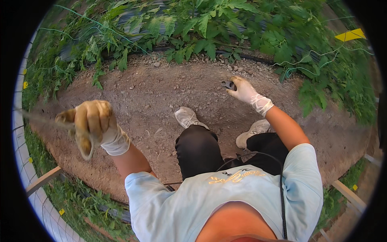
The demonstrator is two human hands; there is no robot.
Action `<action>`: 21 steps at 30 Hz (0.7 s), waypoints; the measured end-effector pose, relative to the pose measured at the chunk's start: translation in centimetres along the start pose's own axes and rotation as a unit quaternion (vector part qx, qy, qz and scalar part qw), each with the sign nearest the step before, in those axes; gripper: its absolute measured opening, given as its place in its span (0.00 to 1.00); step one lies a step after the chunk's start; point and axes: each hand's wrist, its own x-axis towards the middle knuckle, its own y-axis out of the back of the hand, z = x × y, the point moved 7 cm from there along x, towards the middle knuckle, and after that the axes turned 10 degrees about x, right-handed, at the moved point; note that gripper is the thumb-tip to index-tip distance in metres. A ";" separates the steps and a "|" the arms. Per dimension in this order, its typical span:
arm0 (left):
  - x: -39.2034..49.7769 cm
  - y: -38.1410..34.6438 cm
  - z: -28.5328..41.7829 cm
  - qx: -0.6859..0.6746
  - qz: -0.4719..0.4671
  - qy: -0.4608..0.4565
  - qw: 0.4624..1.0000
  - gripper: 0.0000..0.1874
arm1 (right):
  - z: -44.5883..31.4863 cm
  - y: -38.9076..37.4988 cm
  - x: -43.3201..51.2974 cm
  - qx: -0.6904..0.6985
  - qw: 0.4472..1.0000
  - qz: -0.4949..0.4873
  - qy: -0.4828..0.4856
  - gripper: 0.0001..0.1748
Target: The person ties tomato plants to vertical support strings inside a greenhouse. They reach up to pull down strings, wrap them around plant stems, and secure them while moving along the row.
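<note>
My left hand (93, 121), in a stained pale glove, is raised at the left with its fingers curled around a thin strand of string (45, 119). The strand is blurred and runs off to the left; a loop of it hangs below the fist. My right hand (242, 89), in a whitish glove, holds a small dark metal hand tool (228, 85) over the bare soil path. The tool points left, and part of it is hidden by the fingers; its exact kind I cannot tell. Leafy tomato plants (208, 21) grow beyond both hands.
A black drip irrigation hose (257, 58) runs along the plants' base. Green twine (99, 24) crosses the foliage, and a yellow sticky trap (350, 35) hangs at upper right. Wooden posts (43, 181) stand at the lower sides. A black cable (281, 193) lies over my shirt.
</note>
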 end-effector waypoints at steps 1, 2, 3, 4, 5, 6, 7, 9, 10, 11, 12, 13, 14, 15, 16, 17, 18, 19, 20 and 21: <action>-1.0 3.7 -2.8 0.092 0.090 0.043 0.991 0.21 | -0.7 0.4 0.3 0.012 1.000 0.005 -0.016 0.30; -2.5 7.2 -4.9 0.191 0.185 0.086 0.960 0.21 | -1.8 0.5 0.9 0.027 0.999 0.003 -0.024 0.29; -3.6 9.6 -7.5 0.254 0.242 0.147 0.925 0.20 | -2.3 0.5 1.4 0.040 0.998 0.005 -0.038 0.29; -4.5 11.0 -10.2 0.270 0.213 0.191 0.919 0.19 | -2.9 0.8 2.1 0.071 0.997 0.027 -0.009 0.28; -5.5 12.5 -12.9 0.271 0.227 0.217 0.910 0.18 | -3.7 1.3 2.9 0.085 0.995 0.048 0.010 0.28; -6.4 13.9 -15.5 0.273 0.235 0.250 0.899 0.17 | -4.8 2.2 3.8 0.098 0.992 0.067 0.029 0.28; -7.2 15.1 -17.9 0.274 0.241 0.275 0.890 0.16 | -5.7 3.1 4.7 0.111 0.989 0.086 0.048 0.27; -7.9 16.2 -21.9 0.199 0.294 0.254 0.900 0.15 | -6.7 4.9 6.6 0.081 0.986 0.127 0.067 0.27; -8.2 16.7 -23.7 0.199 0.296 0.267 0.895 0.15 | -6.7 5.4 7.6 0.082 0.983 0.140 0.080 0.27; -8.4 17.1 -25.2 0.200 0.297 0.279 0.891 0.14 | -6.5 5.9 8.8 0.086 0.984 0.144 0.060 0.26; -8.8 17.6 -26.5 0.211 0.316 0.286 0.880 0.14 | -6.1 6.1 9.9 0.074 0.985 0.147 0.053 0.26; -9.1 18.1 -27.5 0.224 0.334 0.291 0.868 0.13 | -5.8 6.3 11.1 0.063 0.985 0.150 0.049 0.27; -9.6 18.8 -28.0 0.245 0.368 0.284 0.851 0.10 | -5.1 6.2 12.4 0.076 0.987 0.139 0.006 0.28; -9.9 19.3 -28.6 0.249 0.390 0.268 0.845 0.10 | -4.1 6.2 13.7 0.089 0.986 0.144 -0.009 0.29; -10.2 19.8 -29.1 0.254 0.412 0.253 0.838 0.09 | -3.2 6.2 15.0 0.103 0.983 0.149 -0.023 0.29; -10.6 20.2 -29.5 0.258 0.433 0.237 0.831 0.09 | -2.2 6.0 15.9 0.117 0.980 0.155 -0.037 0.30; -10.4 20.1 -29.1 0.300 0.442 0.217 0.817 0.10 | -2.2 6.0 16.5 0.107 0.979 0.161 -0.057 0.31; -10.3 20.1 -28.7 0.326 0.454 0.192 0.807 0.12 | -2.1 6.0 17.4 0.079 0.982 0.152 -0.075 0.30; -10.3 19.9 -28.2 0.351 0.466 0.167 0.795 0.13 | -1.8 6.0 18.0 0.105 0.978 0.166 -0.074 0.31; -10.1 19.5 -27.3 0.375 0.475 0.142 0.783 0.15 | -1.4 6.0 18.5 0.130 0.972 0.181 -0.075 0.31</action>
